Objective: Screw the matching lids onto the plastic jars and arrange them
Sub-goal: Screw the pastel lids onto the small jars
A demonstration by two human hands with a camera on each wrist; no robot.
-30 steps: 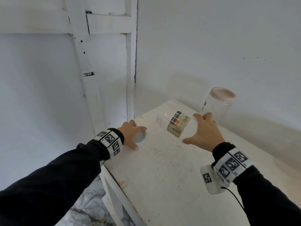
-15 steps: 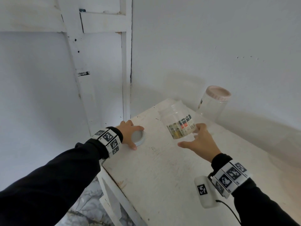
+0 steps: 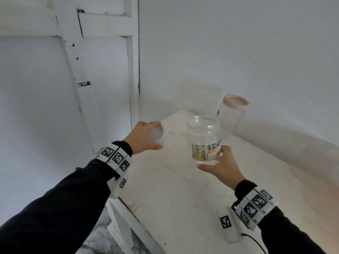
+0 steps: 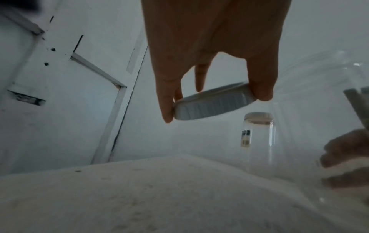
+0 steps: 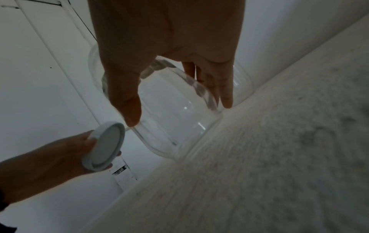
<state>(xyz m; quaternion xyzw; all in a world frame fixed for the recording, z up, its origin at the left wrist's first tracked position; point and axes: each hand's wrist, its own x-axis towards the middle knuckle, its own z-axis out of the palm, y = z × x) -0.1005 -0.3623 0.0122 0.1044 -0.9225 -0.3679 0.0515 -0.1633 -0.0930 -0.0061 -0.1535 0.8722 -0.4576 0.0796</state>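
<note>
Partly unseen, right hand (image 3: 222, 165) fingers behind open jar (image 3: 203, 138).

We can read very little here. The open jar (image 3: 203, 138) carries a printed label (image 3: 206, 150) with white lettering on a dark band, but we make out only a first letter that looks like "S"; the rest is too blurred. The lidded jar (image 3: 232, 114) bears a small dark label (image 3: 218, 112) with no legible characters. The wristbands (image 3: 115, 157) show black-and-white square marker patterns, without letters or numbers.
</note>
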